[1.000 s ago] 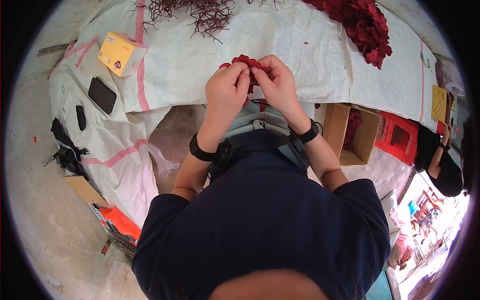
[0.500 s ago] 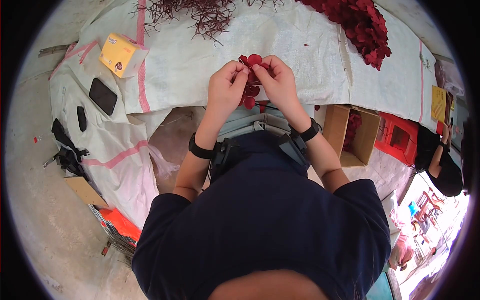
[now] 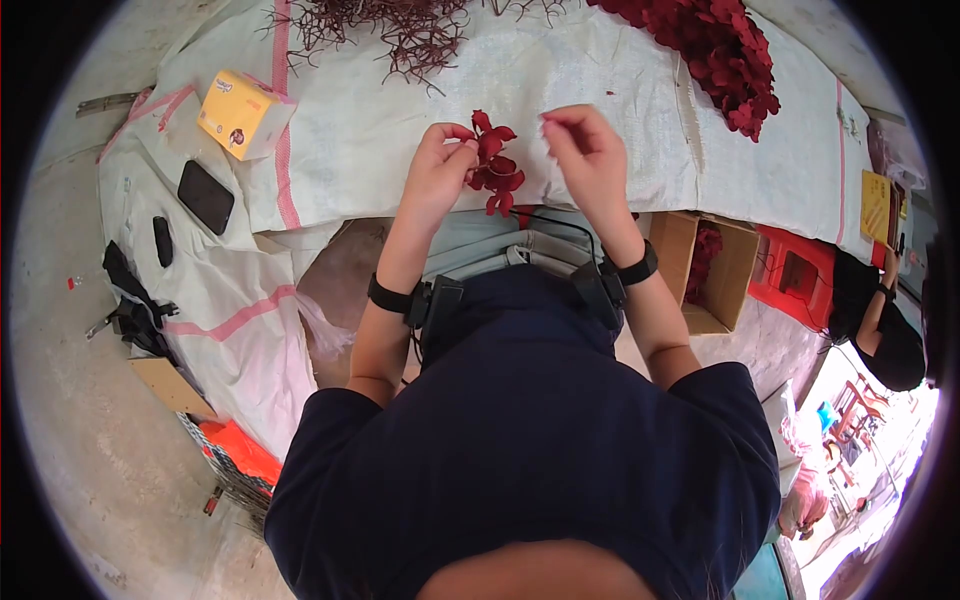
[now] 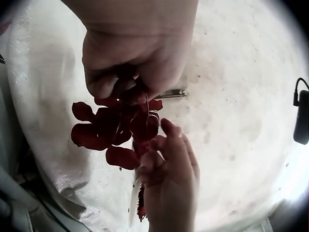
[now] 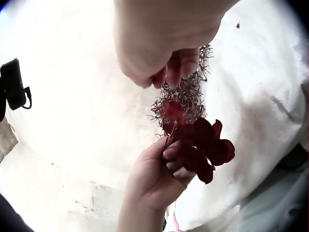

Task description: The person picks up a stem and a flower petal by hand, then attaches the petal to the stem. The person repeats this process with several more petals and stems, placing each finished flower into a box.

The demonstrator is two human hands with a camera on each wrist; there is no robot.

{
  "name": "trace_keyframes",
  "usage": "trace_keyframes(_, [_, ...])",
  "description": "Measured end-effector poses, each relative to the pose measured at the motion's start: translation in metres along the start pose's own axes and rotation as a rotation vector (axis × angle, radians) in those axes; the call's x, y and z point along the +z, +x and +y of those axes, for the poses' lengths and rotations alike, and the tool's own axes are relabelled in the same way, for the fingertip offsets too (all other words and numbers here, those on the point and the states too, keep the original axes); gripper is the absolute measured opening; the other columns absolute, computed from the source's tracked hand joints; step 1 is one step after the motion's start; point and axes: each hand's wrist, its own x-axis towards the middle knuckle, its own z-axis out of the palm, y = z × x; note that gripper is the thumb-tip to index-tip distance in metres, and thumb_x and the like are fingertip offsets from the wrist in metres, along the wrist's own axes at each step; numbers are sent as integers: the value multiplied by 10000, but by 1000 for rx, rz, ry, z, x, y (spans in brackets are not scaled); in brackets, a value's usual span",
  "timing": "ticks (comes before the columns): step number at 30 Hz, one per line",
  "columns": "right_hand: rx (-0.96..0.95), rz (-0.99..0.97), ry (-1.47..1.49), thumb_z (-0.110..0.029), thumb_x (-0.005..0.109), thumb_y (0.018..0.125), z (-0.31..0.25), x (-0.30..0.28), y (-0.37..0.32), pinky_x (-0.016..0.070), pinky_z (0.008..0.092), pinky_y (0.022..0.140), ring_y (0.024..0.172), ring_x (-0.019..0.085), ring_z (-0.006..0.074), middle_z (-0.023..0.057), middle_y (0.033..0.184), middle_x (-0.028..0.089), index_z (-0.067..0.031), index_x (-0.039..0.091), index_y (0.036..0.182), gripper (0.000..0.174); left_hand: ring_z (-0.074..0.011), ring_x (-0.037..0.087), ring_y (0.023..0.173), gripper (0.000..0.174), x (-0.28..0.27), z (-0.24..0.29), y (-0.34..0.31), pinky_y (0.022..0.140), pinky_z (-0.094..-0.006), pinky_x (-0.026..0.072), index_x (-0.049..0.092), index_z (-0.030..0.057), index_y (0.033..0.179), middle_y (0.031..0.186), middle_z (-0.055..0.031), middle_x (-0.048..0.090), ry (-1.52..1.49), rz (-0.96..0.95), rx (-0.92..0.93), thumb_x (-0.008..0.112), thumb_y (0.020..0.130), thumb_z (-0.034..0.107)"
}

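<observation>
In the head view my left hand (image 3: 437,172) pinches a sprig of dark red petals (image 3: 496,178), which hangs to the right of its fingertips. The left wrist view shows the petals (image 4: 91,135) below the curled fingers, with a thin wire among them. My right hand (image 3: 598,165) is raised to the right, apart from the sprig, its fingers loosely bent. A pale speck shows near its fingertips; I cannot tell what it is. In the right wrist view, the left hand (image 5: 157,179) holds the sprig (image 5: 198,150) below the right hand (image 5: 169,43).
White woven cloth (image 3: 590,70) covers the table. Brown twigs (image 3: 410,35) lie at the back, a red petal pile (image 3: 720,60) back right. At left are a yellow box (image 3: 235,112) and a phone (image 3: 206,197). A cardboard box (image 3: 727,275) stands below the right edge.
My right hand has left the petals and moved right. The left hand has shifted slightly left and keeps hold of the sprig, which now shows more fully.
</observation>
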Motion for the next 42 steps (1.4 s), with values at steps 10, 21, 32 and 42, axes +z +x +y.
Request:
trace_keyframes(10, [-12,-288,-274,-64,558,756,4,7,-6,384,192,485,554,493,64,40,674,546,5,535,809,90,-119,473,527,124,7,-11,-4,501,-220,383,469,20,889,630,-56,519,301,154,298,496,780,74])
trace_keyframes(21, [-38,-133,-331,-84,582,724,-1,-17,14,402,214,496,559,513,114,60,690,562,-11,532,840,146,-191,464,597,85,18,9,-7,526,-274,379,568,45,788,619,-70,510,775,39,582,564,733,109])
trace_keyframes(32, [-307,611,-1646,-79,580,640,46,-192,93,423,336,600,757,495,236,61,818,515,-158,559,916,287,-162,409,622,94,-19,5,-19,556,-250,353,563,20,778,610,-59,494,780,338,563,527,773,107])
trace_keyframes(42, [-517,482,-1008,-151,579,731,17,-142,65,432,255,577,730,541,162,44,772,581,-88,588,889,170,-85,417,594,109,-16,1,-15,532,-203,345,550,4,796,667,-37,485,697,297,490,496,801,99])
